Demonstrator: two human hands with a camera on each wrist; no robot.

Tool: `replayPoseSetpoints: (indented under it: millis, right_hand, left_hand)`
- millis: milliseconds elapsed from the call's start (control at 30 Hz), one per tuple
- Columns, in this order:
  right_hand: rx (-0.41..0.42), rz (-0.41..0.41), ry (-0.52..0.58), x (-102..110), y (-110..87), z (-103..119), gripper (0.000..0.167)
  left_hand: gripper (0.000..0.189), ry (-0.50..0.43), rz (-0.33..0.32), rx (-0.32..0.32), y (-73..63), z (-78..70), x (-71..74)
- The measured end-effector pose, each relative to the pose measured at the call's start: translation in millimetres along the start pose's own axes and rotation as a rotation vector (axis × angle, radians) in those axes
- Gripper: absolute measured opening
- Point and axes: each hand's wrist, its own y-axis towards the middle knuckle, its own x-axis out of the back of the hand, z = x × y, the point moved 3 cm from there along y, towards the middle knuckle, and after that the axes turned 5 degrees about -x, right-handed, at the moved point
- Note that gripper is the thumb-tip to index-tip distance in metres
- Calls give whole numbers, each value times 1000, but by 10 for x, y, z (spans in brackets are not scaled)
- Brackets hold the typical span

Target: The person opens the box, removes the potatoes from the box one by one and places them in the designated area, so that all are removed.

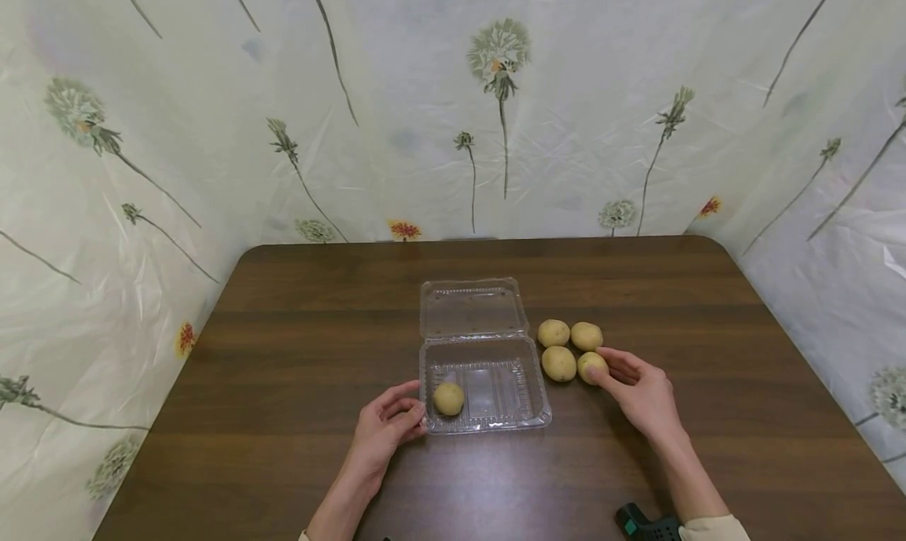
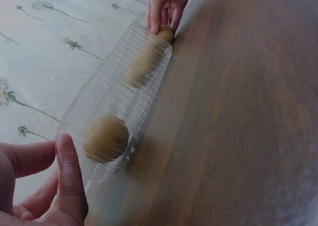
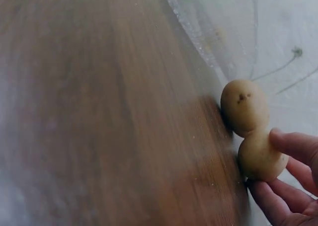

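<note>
A clear plastic clamshell container (image 1: 495, 425) lies opened out on the table, its lid (image 1: 474, 311) folded back to the far side. One potato (image 1: 448, 399) sits in its near left corner. My left hand (image 1: 388, 425) pinches the container's left rim between thumb and fingers, seen close in the left wrist view. To the container's right, several potatoes (image 1: 559, 364) lie in a tight cluster. My right hand (image 1: 640, 391) grips the nearest right potato (image 3: 262, 156) with thumb and fingers; it still touches its neighbour (image 3: 244, 107) in the right wrist view.
The brown wooden table (image 1: 304, 329) runs back to a flower-printed sheet (image 1: 410, 108) that hangs behind and at both sides. Beside my right forearm, a black device with a green patch (image 1: 646, 524) shows at the bottom edge.
</note>
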Motion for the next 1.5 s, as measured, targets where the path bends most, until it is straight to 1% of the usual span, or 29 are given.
replayPoseSetpoints:
  millis: [367, 600, 1133, 1333, 1500]
  right_hand:
    - [4, 13, 2, -3, 10, 1, 62]
    - [4, -4, 44, 3, 16, -6, 57]
    - [-10, -15, 46, 58, -2, -23, 55]
    - [-23, -27, 80, 112, -22, -14, 55]
    - [-12, -35, 101, 168, -60, -9, 55]
  left_hand:
    - [48, 0, -2, 4, -3, 5, -1]
    - [47, -2, -4, 6, -2, 3, -3]
    - [46, 0, -3, -1, -3, -15, -18]
    - [46, 3, 0, 0, -2, -17, -22]
    - [46, -1, -5, 4, -2, -14, -16]
